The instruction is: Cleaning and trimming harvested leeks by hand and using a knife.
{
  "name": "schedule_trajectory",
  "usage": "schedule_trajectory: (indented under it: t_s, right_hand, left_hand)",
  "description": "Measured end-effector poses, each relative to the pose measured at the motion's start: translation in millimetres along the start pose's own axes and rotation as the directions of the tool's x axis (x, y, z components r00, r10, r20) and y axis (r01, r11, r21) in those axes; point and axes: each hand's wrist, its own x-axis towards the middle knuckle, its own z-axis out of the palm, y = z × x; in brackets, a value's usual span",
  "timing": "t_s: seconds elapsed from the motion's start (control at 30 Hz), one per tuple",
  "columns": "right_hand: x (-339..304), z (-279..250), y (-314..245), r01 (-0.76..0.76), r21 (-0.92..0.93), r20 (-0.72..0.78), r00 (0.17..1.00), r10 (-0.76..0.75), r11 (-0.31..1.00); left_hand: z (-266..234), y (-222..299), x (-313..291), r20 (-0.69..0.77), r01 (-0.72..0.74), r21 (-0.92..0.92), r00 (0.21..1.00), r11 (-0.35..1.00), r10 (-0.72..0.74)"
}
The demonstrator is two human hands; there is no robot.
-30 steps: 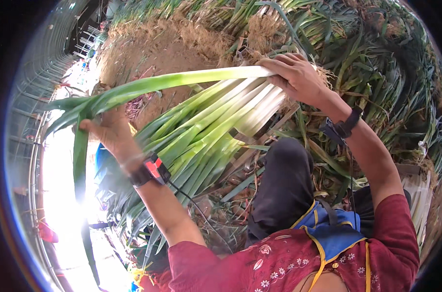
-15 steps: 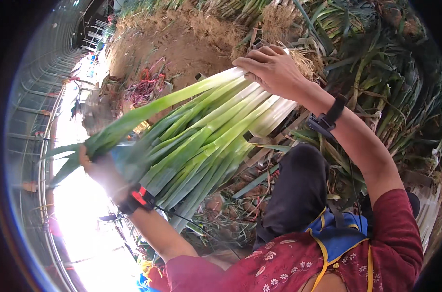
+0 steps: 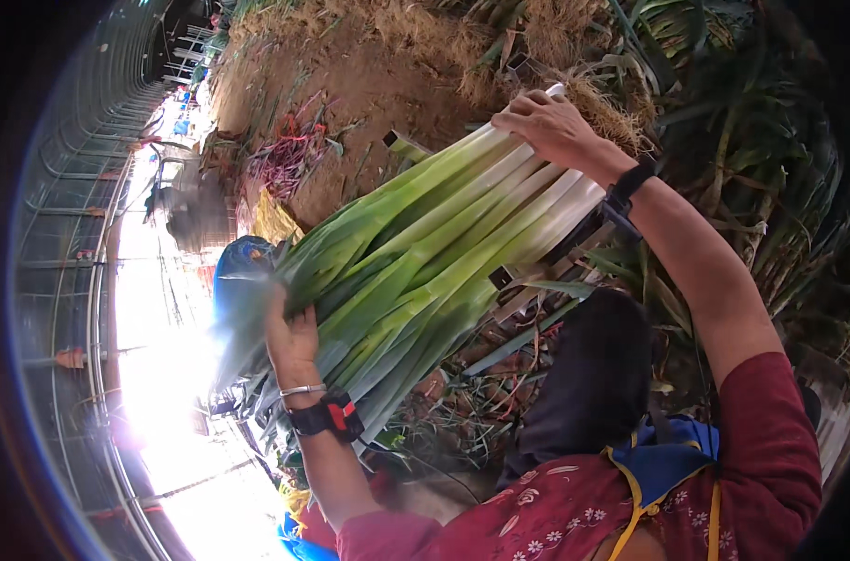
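A thick bundle of leeks (image 3: pixel 425 252) lies slantwise before me, green leaves at lower left, white stems at upper right. My right hand (image 3: pixel 551 131) grips the white stems near the root end, fingers curled over the topmost ones. Down at the leaves, my left hand (image 3: pixel 294 341) is closed around part of the green tops; the leaf tips beyond it are blurred. Square-ended bars of a frame (image 3: pixel 502 278) show beside the bundle, which appears to rest across it. How far the fingers reach under the leaves is hidden.
More leeks with tangled roots (image 3: pixel 603 98) lie at the far side. Loose leek leaves (image 3: pixel 724 187) are heaped on the right. Reddish ties (image 3: pixel 289 154) and a yellow bag (image 3: pixel 275 220) sit on the soil at left. My dark-clad knee (image 3: pixel 589 374) is close below the bundle.
My left hand has moved right and inward with the leaves, bringing the stray leek alongside the bundle. The right hand has shifted slightly right, still at the white stems.
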Motion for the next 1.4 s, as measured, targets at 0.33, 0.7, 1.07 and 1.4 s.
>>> schedule_trajectory:
  t_s: [0.33, 0.7, 1.07, 1.4]
  right_hand:
    - [-10.6, 11.5, -1.6, -0.063, 0.084, 0.051, 0.997, 0.058, 0.994]
    - [-20.8, 21.4, 3.3, -0.15, 0.103, 0.068, 0.987, 0.143, 0.983]
    - [-17.0, 27.4, 11.3, -0.267, 0.181, 0.161, 0.957, 0.239, 0.946]
    - [-21.4, 24.5, 5.1, -0.25, 0.166, 0.1, 0.967, 0.236, 0.954]
  left_hand:
    - [-4.7, 7.3, -44.9, 0.095, -0.02, 0.095, 0.995, 0.995, 0.011]
    - [111.5, -36.4, -35.5, 0.958, -0.86, 0.281, 0.222, -0.426, 0.184]
    - [129.0, -64.3, -2.7, 0.947, -0.753, 0.258, 0.321, -0.606, 0.004]
    - [123.8, -70.1, 5.6, 0.919, -0.859, 0.359, 0.393, -0.366, -0.02]
